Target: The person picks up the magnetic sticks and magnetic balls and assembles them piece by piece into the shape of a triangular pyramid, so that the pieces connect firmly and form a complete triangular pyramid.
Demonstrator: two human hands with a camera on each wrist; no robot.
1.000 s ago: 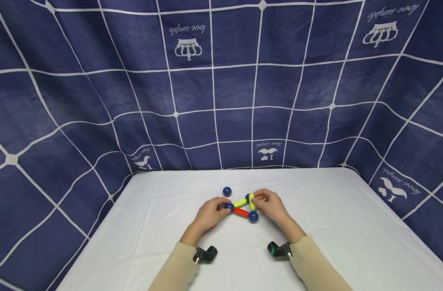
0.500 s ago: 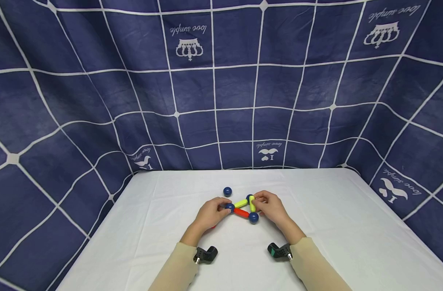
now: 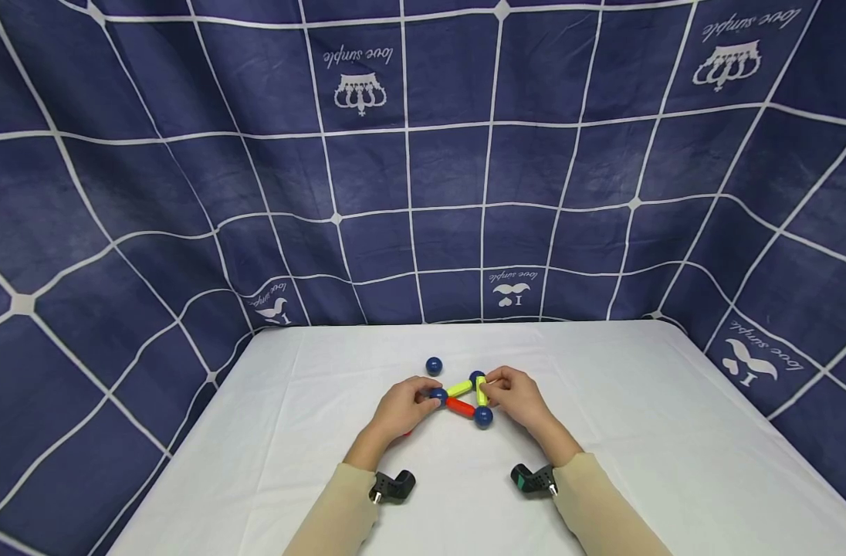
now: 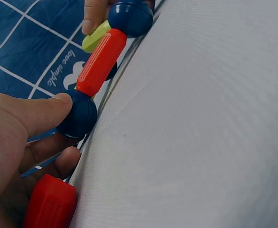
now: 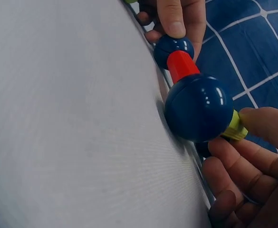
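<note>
Left grip (image 3: 398, 408) pinches a left ball (image 3: 438, 397); right grip (image 3: 518, 394) pinches a tilted yellow rod (image 3: 482, 391), its seating at far ball (image 3: 476, 377) and near ball (image 3: 483, 418) unclear to me. Work lies on the worktop (image 3: 617, 409), red rod (image 3: 461, 407) joining left and near balls, second yellow rod (image 3: 459, 388) behind. Risk, I'd guess: pressing off-line twists the red rod loose. Spare ball (image 3: 433, 366) beyond, apart; red piece (image 4: 51, 204) crowds my left fingers

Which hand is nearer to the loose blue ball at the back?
Left. The left hand is just in front of the loose blue ball; the right hand is farther off, to its right.
</note>
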